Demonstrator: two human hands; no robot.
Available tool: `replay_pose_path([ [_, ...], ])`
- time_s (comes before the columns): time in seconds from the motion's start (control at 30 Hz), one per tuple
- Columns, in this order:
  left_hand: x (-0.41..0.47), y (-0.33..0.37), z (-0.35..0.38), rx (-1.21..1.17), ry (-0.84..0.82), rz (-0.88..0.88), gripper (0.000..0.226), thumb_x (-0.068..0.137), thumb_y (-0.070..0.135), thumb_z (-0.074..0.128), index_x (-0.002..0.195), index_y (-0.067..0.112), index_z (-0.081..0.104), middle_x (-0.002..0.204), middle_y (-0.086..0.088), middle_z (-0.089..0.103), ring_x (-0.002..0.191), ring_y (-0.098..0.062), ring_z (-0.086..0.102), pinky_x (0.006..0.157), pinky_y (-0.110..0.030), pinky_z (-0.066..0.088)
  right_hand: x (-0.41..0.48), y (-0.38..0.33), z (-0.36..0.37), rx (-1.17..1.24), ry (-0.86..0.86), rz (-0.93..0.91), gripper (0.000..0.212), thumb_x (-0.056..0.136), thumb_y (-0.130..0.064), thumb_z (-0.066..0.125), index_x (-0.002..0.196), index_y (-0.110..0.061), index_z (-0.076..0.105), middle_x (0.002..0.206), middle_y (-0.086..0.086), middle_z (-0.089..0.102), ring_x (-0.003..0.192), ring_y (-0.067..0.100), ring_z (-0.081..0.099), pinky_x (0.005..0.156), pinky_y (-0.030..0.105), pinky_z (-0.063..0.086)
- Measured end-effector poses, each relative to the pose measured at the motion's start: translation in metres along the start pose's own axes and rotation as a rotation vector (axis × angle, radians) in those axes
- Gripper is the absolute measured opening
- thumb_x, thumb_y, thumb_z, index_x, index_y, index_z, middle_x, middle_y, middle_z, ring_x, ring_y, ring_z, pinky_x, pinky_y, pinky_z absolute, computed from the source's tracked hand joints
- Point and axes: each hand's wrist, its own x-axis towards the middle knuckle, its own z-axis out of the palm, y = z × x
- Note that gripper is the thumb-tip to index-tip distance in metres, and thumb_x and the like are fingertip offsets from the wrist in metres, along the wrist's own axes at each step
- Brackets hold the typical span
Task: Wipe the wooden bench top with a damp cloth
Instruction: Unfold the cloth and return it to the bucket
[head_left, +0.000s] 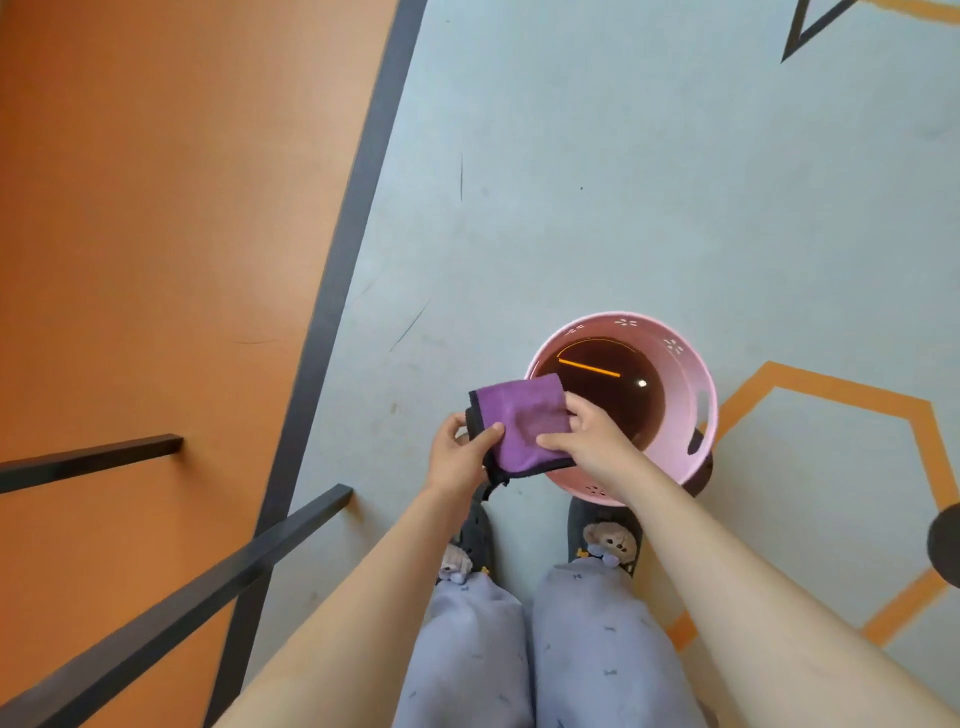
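Observation:
A folded purple cloth (522, 423) with a dark edge is held between both hands above the floor, at the left rim of a pink bucket (691, 364). My left hand (460, 454) pinches its left edge, thumb on top. My right hand (592, 436) grips its right side, thumb across the cloth. The bucket holds dark water that reflects a light. The orange-brown wooden bench top (156, 208) fills the left of the view, with a dark edge strip (353, 208) along its right side.
Two dark metal bars (171, 613) cross the lower left, over the bench. The pale grey floor (623, 182) has orange hexagon lines at the right. My feet in grey slippers (605, 540) stand just short of the bucket. A dark round object (945, 545) shows at the right edge.

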Motion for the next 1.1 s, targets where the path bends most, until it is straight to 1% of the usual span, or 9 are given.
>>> replay_pose_path([
  [0.13,0.025,-0.022,0.005,-0.028,0.045,0.080,0.011,0.093,0.007,0.059,0.089,0.013,0.051,0.083,-0.007,0.066,0.061,-0.013,0.065,0.057,-0.032,0.056,0.024,0.023,-0.004,0.038,0.039,-0.019,0.042,0.081,0.008,0.062,0.116,-0.015,0.057,0.099,0.001,0.072,0.094,0.013,0.069,0.082,0.025,0.053],
  [0.23,0.031,-0.032,0.012,-0.189,-0.020,-0.058,0.002,0.098,0.014,0.051,0.099,0.013,0.052,0.088,-0.009,0.067,0.067,-0.014,0.066,0.062,-0.030,0.057,0.029,0.027,-0.001,0.106,0.073,-0.010,0.042,0.081,0.011,0.059,0.116,-0.013,0.056,0.099,0.002,0.071,0.094,0.015,0.068,0.084,0.025,0.053],
  [0.3,0.026,-0.030,0.012,-0.301,-0.162,-0.229,0.017,0.097,0.022,0.049,0.102,0.010,0.060,0.088,-0.009,0.071,0.072,-0.018,0.068,0.070,-0.030,0.055,0.025,0.025,0.000,0.181,0.035,-0.005,0.047,0.081,0.016,0.053,0.113,-0.017,0.057,0.103,0.007,0.070,0.097,0.018,0.067,0.088,0.031,0.051],
  [0.4,0.020,-0.025,0.001,-0.300,-0.320,-0.246,0.036,0.079,0.025,0.062,0.110,0.008,0.064,0.094,-0.007,0.072,0.079,-0.019,0.068,0.073,-0.028,0.052,0.014,0.019,-0.005,0.268,-0.093,-0.032,0.059,0.078,0.023,0.046,0.119,-0.018,0.055,0.108,0.009,0.068,0.101,0.022,0.064,0.092,0.035,0.048],
  [0.6,0.025,-0.015,-0.005,-0.440,-0.298,-0.053,0.056,0.078,-0.011,0.053,0.128,0.013,0.054,0.117,-0.012,0.065,0.103,-0.026,0.062,0.080,-0.041,0.056,0.011,0.012,-0.010,0.282,-0.158,-0.088,0.075,0.074,0.027,0.042,0.133,-0.018,0.048,0.124,0.007,0.062,0.112,0.019,0.059,0.094,0.032,0.044],
  [0.77,0.039,-0.024,0.001,-0.186,-0.074,-0.077,0.041,0.084,-0.009,0.060,0.116,0.016,0.054,0.086,-0.008,0.067,0.071,-0.018,0.067,0.064,-0.036,0.055,0.025,0.027,-0.006,0.030,0.072,-0.005,0.066,0.078,0.017,0.055,0.132,-0.020,0.045,0.101,0.002,0.068,0.091,0.012,0.066,0.079,0.022,0.050],
  [0.87,0.043,-0.032,0.008,-0.122,-0.129,-0.190,0.018,0.091,0.009,0.057,0.109,0.006,0.058,0.093,-0.015,0.066,0.068,-0.021,0.065,0.066,-0.032,0.053,0.028,0.034,-0.002,0.010,0.094,0.046,0.057,0.082,0.009,0.058,0.132,-0.017,0.045,0.095,0.005,0.067,0.087,0.013,0.066,0.071,0.018,0.049],
  [0.97,0.036,-0.036,0.009,-0.041,-0.189,-0.271,0.020,0.084,0.021,0.055,0.100,0.010,0.061,0.089,-0.008,0.064,0.070,-0.018,0.059,0.068,-0.028,0.045,0.021,0.034,-0.002,0.122,0.073,0.119,0.045,0.086,0.008,0.051,0.125,-0.015,0.048,0.091,0.004,0.066,0.080,0.010,0.064,0.058,0.013,0.049],
  [1.1,0.034,-0.044,0.008,0.086,-0.187,-0.192,0.017,0.087,0.002,0.057,0.095,0.016,0.056,0.086,-0.005,0.064,0.075,-0.018,0.061,0.069,-0.029,0.050,0.021,0.047,-0.003,0.064,0.095,0.157,0.057,0.082,0.009,0.057,0.133,-0.013,0.044,0.099,0.009,0.065,0.091,0.020,0.065,0.077,0.028,0.055],
])
